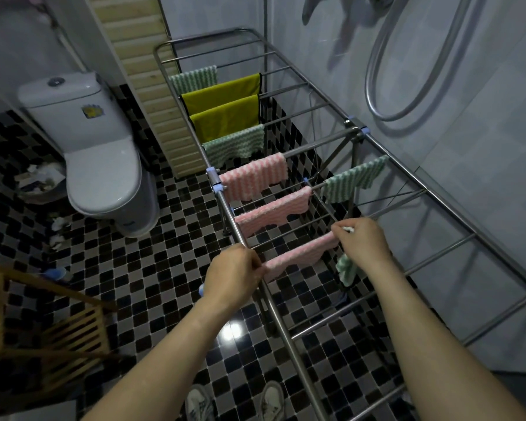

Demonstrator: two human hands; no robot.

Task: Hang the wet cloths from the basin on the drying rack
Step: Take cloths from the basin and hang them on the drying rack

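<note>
The checkered tile floor point(152, 268) carries a long metal drying rack point(438, 195) that runs along the right-hand wall, with a white toilet point(101, 153) standing to its left. On the far rails hang seven cloths: a green striped cloth point(195, 79), two yellow cloths point(225, 117), a second green striped cloth point(234, 144), two pink striped cloths point(252, 177), and, on the right side, a third green striped cloth point(353, 180). The nearest pink cloth point(298, 256) lies draped over a near rail, stretched between both hands. The left hand point(234, 275) has its grip closed on the left end of this cloth, at the rack's side rail. The right hand point(362, 241) pinches the right end with curled fingers. A small green cloth point(346, 268) dangles just below the right hand, apparently held in the same grip.
</note>
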